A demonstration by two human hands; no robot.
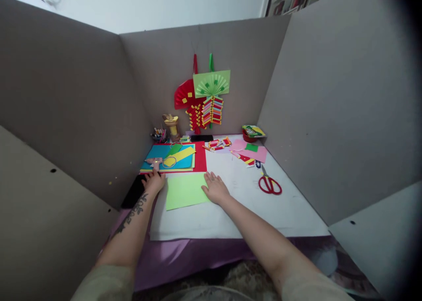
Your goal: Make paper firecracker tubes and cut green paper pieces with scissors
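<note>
A light green sheet of paper lies flat on the white work surface. My right hand rests on its right edge, palm down with the fingers stretched out. To the left of the sheet, my left hand has its fingers apart at the handle end of a pink hot glue gun; whether they touch it I cannot tell. Under the glue gun is a stack of coloured sheets, blue on top, with a yellow paper strip and a round ring on it.
Red-handled scissors lie at the right. Paper scraps and small rolled pieces sit toward the back. A pen holder stands at back left. Paper fan hangings hang on the grey back panel; panels flank both sides.
</note>
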